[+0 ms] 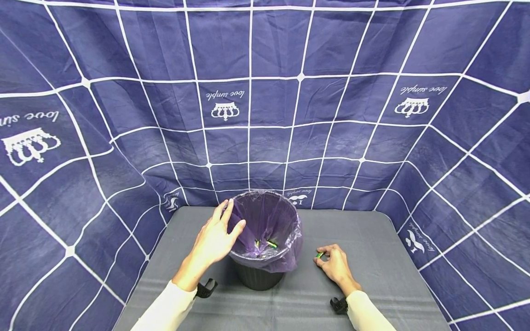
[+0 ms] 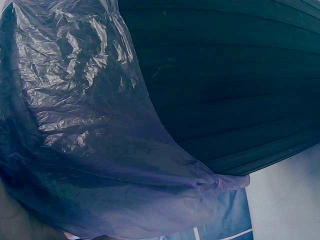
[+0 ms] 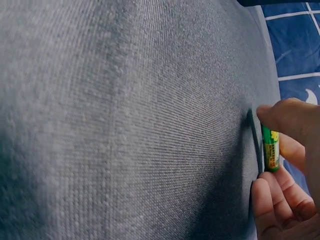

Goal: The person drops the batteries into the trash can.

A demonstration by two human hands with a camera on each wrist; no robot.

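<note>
A small green and yellow battery is pinched between the fingertips of my right hand, close to the grey tabletop; in the right wrist view it stands on end between thumb and fingers. My left hand is at the left rim of a dark trash bin, its fingers extended. A translucent purple trash bag lines the bin and folds over its rim. Inside lie small green-yellow pieces that look like batteries. In the left wrist view the bag and the ribbed bin wall hide most of that hand.
The table has a grey cloth cover. Blue cloth with white grid lines hangs behind it and on both sides. Black straps are at both wrists.
</note>
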